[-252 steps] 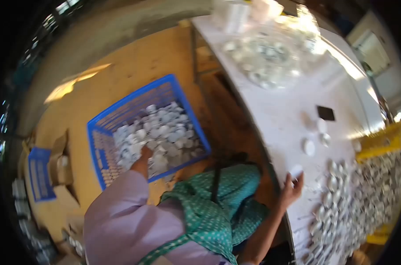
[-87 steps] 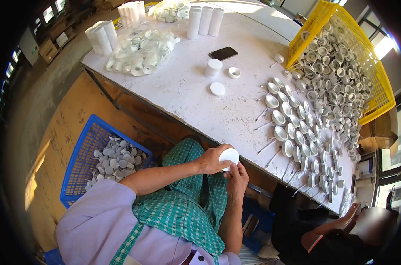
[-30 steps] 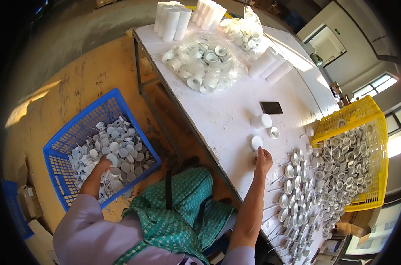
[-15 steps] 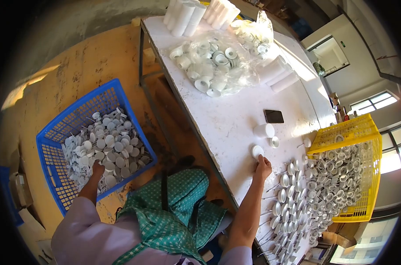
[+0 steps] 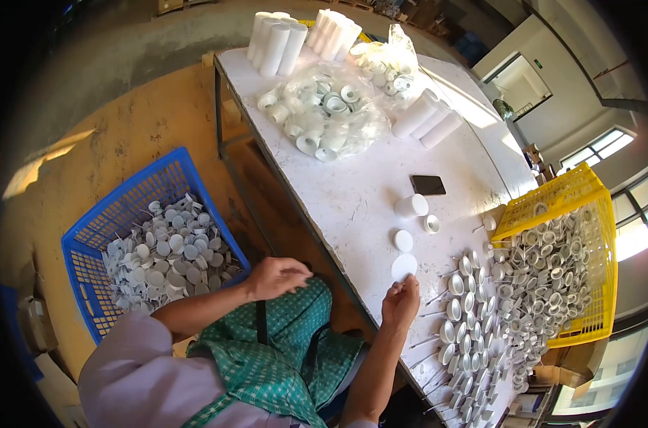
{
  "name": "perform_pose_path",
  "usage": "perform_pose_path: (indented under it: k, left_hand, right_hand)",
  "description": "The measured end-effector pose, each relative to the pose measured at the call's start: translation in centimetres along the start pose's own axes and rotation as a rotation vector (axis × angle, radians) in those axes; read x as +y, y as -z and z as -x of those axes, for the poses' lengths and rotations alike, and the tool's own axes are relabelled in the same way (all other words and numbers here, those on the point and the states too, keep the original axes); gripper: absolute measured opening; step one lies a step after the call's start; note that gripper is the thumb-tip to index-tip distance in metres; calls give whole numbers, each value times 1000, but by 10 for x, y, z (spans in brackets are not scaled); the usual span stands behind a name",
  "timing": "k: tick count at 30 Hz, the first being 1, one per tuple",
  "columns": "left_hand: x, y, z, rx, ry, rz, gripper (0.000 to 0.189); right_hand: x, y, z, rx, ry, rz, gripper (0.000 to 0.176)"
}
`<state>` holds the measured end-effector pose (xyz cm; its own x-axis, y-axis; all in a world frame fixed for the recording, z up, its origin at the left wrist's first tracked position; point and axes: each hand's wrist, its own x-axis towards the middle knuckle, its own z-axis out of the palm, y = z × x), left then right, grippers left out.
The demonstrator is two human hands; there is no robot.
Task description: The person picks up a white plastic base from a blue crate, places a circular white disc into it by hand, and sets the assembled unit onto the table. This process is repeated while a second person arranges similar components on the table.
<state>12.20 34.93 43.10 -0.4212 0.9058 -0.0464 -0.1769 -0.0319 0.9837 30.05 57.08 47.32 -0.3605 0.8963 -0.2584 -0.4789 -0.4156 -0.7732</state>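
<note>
My right hand (image 5: 401, 303) pinches the edge of a white round disc (image 5: 404, 267) above the tabletop. Just beyond it, a short stack of similar white discs (image 5: 403, 240) rests on the table. Over my lap is my left hand (image 5: 277, 278), its fingers loosely stretched toward the table with nothing visible in them. To the right of my right hand, rows of white round caps with thin wire leads (image 5: 465, 307) lie on the table.
A blue basket (image 5: 78, 264) of white wired pieces stands at left. A yellow basket (image 5: 602, 299) of ring-shaped parts lies tipped at right. The white table (image 5: 324, 192) also bears a phone (image 5: 428, 185), a white cylinder (image 5: 411, 206), a small cup (image 5: 431, 224) and a plastic bag of cups (image 5: 327, 114).
My left hand has left the blue basket and moved right, over my lap. My right hand has drawn back from the disc stack toward me, with a disc in its fingers.
</note>
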Motion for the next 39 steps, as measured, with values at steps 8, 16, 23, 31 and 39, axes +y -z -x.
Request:
perform_pose_path:
  k: [8,16,23,31,39]
  left_hand:
    - [104,-62,9,-295,-145,126,22]
    - [137,-84,25,-392,-196,11,34]
    - [124,-107,13,-311,-150,-293,26]
    - [98,-82,-16,-43,-14,11,26]
    - [70,-105,-2,-435,95,59,28]
  right_hand:
    - [-36,-34,129,-224,79,25,6]
    - [-45,-24,166,-279,130,36,3]
    - [-21,-7,167,-299,196,263,6]
    - [-9,14,161,-183,140,161,8]
    - [4,24,154,-181,60,64,6]
